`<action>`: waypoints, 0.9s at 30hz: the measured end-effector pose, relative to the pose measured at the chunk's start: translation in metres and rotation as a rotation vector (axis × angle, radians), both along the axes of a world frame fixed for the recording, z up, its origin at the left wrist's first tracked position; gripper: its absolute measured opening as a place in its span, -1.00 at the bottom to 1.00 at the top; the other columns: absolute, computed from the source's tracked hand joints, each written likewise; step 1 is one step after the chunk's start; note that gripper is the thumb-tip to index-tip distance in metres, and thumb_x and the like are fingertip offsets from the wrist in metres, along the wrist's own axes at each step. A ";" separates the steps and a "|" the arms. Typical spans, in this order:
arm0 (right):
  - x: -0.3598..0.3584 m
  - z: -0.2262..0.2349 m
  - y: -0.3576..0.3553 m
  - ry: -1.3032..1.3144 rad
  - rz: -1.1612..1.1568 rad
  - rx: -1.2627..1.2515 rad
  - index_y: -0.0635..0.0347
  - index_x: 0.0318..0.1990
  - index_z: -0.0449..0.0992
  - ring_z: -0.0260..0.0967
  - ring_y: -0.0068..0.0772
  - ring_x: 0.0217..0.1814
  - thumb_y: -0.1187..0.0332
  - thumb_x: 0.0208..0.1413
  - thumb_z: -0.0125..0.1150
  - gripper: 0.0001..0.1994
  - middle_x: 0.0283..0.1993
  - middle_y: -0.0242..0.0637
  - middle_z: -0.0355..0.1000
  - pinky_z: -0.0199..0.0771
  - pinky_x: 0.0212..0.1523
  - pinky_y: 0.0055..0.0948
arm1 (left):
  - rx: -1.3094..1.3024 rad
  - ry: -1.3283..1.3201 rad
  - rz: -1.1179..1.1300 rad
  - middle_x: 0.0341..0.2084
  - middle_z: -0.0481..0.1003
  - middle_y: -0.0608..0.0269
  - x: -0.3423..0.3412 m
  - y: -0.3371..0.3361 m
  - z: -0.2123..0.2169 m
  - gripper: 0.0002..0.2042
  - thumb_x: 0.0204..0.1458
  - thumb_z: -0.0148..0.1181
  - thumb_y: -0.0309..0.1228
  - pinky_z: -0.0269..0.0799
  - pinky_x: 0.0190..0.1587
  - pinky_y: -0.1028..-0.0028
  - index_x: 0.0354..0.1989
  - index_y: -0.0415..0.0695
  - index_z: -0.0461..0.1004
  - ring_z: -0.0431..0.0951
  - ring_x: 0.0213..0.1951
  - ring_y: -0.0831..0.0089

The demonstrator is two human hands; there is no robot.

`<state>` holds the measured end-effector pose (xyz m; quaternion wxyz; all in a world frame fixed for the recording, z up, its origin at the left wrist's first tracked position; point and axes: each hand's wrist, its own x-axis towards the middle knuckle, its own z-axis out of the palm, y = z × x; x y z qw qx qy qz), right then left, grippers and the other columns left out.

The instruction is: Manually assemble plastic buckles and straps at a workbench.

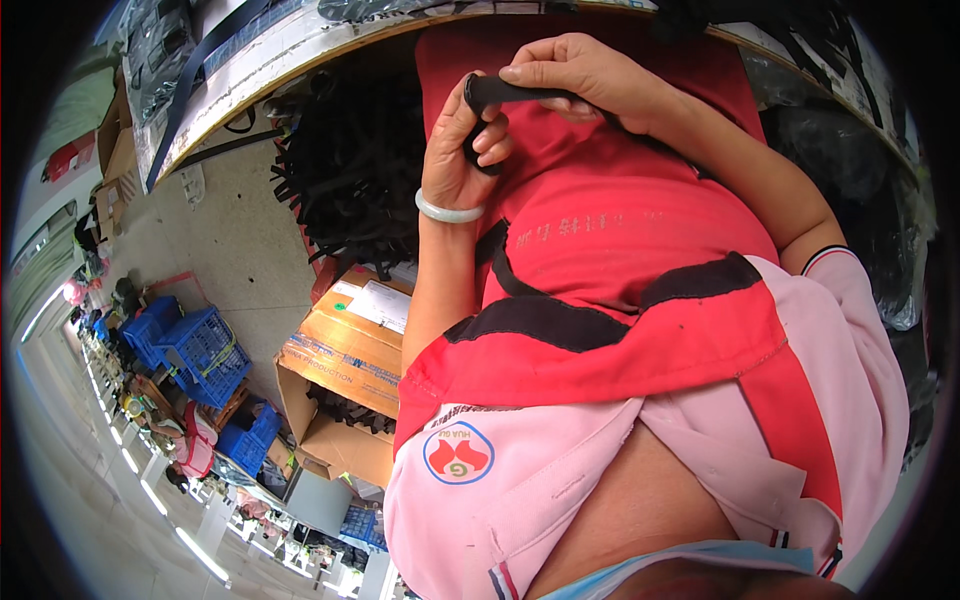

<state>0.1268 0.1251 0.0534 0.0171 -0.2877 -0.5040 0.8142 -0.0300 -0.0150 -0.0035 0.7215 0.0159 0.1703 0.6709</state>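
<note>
Your left hand (pixel 458 150) and right hand (pixel 590 75) meet near the top of the view, both closed on a black strap (pixel 505 92): the left grip pinches its looped end, the right thumb presses along its length. Where the strap runs past your right palm is hidden. Your red and pink clothing fills the middle, covering whatever lies below. The surface (pixel 250 70) edge curves above, bent by the lens. A heap of black straps (pixel 350 180) sits left, above a cardboard box (pixel 340 370), its contents dark and unclear.
</note>
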 end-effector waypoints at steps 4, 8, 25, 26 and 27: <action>-0.005 -0.003 -0.007 0.022 -0.049 -0.002 0.13 -0.32 0.46 -0.02 -0.82 -0.78 0.17 0.22 0.13 -0.78 -0.72 -0.59 0.18 -0.12 -0.75 -0.74 | -0.017 0.174 0.051 -0.35 0.39 0.28 -0.001 0.001 -0.005 -0.75 0.21 0.04 -0.45 0.19 -0.55 0.66 0.06 -0.09 0.38 0.25 -0.54 0.62; -0.006 -0.005 -0.006 0.033 -0.078 -0.074 0.13 -0.26 0.48 0.01 -0.82 -0.75 0.17 0.22 0.13 -0.78 -0.70 -0.60 0.21 -0.07 -0.73 -0.74 | 0.000 0.110 0.026 -0.35 0.39 0.26 0.004 0.005 -0.012 -0.74 0.21 0.05 -0.45 0.25 -0.51 0.62 0.07 -0.11 0.38 0.29 -0.52 0.58; -0.003 -0.025 -0.004 0.207 -0.127 0.643 0.24 -0.22 0.49 0.25 -0.71 -0.30 0.37 0.15 0.22 -0.86 -0.32 -0.49 0.39 0.27 -0.21 -0.68 | -0.292 0.280 0.200 -0.42 0.51 0.19 0.028 0.007 0.003 -0.80 0.16 0.16 -0.37 0.31 -0.59 0.61 -0.16 -0.26 0.47 0.43 -0.55 0.52; -0.001 -0.013 -0.009 0.312 -0.161 0.818 0.25 -0.24 0.47 0.24 -0.69 -0.29 0.41 0.13 0.23 -0.88 -0.31 -0.47 0.37 0.26 -0.21 -0.65 | -0.334 0.388 0.255 -0.47 0.51 0.18 0.028 0.008 0.005 -0.79 0.14 0.18 -0.38 0.31 -0.61 0.60 -0.17 -0.28 0.48 0.43 -0.59 0.51; -0.005 0.010 -0.013 0.396 -0.140 0.950 0.27 -0.29 0.45 0.22 -0.67 -0.33 0.41 0.13 0.21 -0.88 -0.38 -0.44 0.35 0.26 -0.25 -0.62 | -0.327 0.460 0.297 -0.61 0.48 0.19 0.025 0.007 0.009 -0.80 0.11 0.23 -0.41 0.31 -0.63 0.59 -0.19 -0.30 0.50 0.41 -0.66 0.50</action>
